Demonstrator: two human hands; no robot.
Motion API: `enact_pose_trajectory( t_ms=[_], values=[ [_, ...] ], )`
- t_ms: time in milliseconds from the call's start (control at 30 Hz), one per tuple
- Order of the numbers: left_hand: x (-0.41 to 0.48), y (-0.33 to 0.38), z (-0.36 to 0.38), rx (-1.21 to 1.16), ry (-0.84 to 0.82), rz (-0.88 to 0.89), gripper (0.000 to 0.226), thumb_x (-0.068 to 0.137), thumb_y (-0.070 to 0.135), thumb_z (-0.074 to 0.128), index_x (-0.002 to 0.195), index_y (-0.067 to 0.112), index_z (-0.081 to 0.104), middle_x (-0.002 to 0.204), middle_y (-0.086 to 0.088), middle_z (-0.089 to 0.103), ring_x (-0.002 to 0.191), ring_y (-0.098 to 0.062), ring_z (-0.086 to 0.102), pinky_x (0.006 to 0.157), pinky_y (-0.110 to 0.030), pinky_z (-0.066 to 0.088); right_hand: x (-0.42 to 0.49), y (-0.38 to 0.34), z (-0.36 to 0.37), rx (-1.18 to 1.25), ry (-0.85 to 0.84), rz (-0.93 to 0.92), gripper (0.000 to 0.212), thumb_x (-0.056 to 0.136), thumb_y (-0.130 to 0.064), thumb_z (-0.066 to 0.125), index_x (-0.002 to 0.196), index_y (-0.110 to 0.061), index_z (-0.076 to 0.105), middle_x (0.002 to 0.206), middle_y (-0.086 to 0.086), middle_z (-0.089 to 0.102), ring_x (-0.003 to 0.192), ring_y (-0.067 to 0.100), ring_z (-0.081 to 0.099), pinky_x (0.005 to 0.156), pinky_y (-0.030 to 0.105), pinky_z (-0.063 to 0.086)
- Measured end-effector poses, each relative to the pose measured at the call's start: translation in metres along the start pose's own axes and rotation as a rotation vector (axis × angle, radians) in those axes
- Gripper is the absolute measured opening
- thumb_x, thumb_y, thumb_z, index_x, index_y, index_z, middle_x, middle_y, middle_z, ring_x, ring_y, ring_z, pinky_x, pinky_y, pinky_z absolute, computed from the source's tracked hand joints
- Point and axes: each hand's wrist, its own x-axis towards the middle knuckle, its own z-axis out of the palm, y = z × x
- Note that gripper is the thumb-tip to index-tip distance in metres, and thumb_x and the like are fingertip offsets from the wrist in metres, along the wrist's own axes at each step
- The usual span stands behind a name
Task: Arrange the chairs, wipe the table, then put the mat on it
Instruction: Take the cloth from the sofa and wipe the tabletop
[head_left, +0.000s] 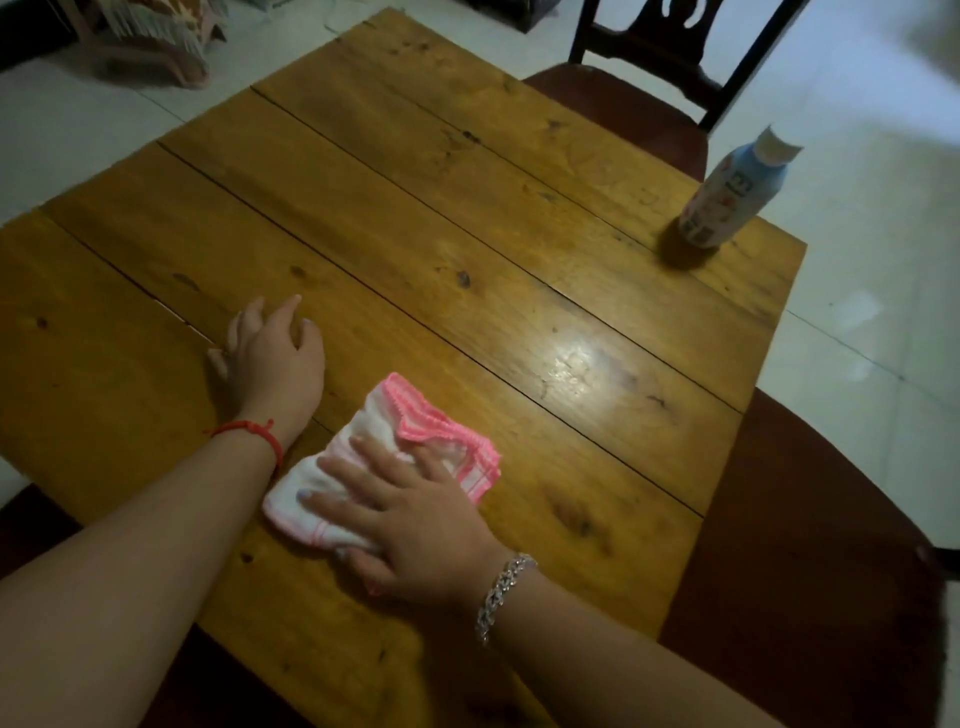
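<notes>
A wooden plank table (415, 208) fills the view. My right hand (410, 525) lies flat on a folded white cloth with pink edging (441, 426) and presses it onto the near part of the tabletop. My left hand (270, 358) rests on the wood just left of the cloth, fingers relaxed and holding nothing. A dark wooden chair (670, 52) stands at the far right side of the table. Another dark red chair seat (810, 519) sits at the right edge. No mat is in view.
A bottle with a pale blue top and white cap (727, 192) stands near the table's far right corner. A pink piece of furniture with a fringed cover (156, 47) stands on the white tiled floor at the top left.
</notes>
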Motion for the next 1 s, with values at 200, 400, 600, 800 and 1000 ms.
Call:
enact_pose_trajectory(
  t_ms=[200,400,600,800,1000],
  values=[
    [-0.011,0.04,0.03,0.001,-0.035,0.081,0.04,0.097,0.026,0.036,0.136,0.022,0.044,0.152,-0.008,0.028,0.143,-0.024,0.016,0.115,-0.053,0.001,-0.03,0.009,-0.001,-0.07,0.007,0.086,0.053,0.09,-0.044,0.026,0.14,-0.031,0.034,0.15,-0.003,0.033,0.141,0.024,0.021,0.108,0.047,0.012],
    [-0.019,0.08,0.049,-0.024,-0.042,0.205,0.039,0.097,0.027,0.035,0.134,0.021,0.046,0.149,-0.006,0.032,0.14,-0.023,0.023,0.116,-0.052,0.009,-0.061,0.036,-0.01,-0.133,0.079,0.276,0.053,0.089,-0.047,0.027,0.139,-0.032,0.036,0.151,-0.003,0.031,0.141,0.022,0.023,0.111,0.048,0.013],
    [-0.021,0.112,0.066,-0.055,-0.08,0.266,0.038,0.097,0.025,0.035,0.133,0.021,0.047,0.148,-0.005,0.034,0.139,-0.023,0.025,0.116,-0.052,0.01,-0.086,0.071,-0.02,-0.141,0.138,0.474,0.055,0.087,-0.05,0.029,0.139,-0.034,0.035,0.15,-0.003,0.032,0.14,0.024,0.024,0.11,0.052,0.016],
    [-0.017,0.141,0.086,-0.061,-0.101,0.304,0.038,0.097,0.026,0.036,0.134,0.022,0.045,0.148,-0.006,0.035,0.139,-0.023,0.026,0.116,-0.052,0.012,-0.106,0.12,-0.04,-0.186,0.233,0.742,0.057,0.085,-0.053,0.03,0.138,-0.034,0.038,0.149,-0.002,0.034,0.14,0.027,0.025,0.109,0.059,0.015],
    [-0.003,0.167,0.103,-0.08,-0.129,0.357,0.038,0.097,0.028,0.036,0.134,0.023,0.045,0.147,-0.005,0.036,0.138,-0.021,0.028,0.115,-0.052,0.015,-0.108,0.172,-0.064,-0.166,0.233,0.909,0.064,0.084,-0.058,0.015,0.144,-0.038,0.019,0.156,-0.007,0.013,0.145,0.021,0.003,0.112,0.053,0.001]
  ],
)
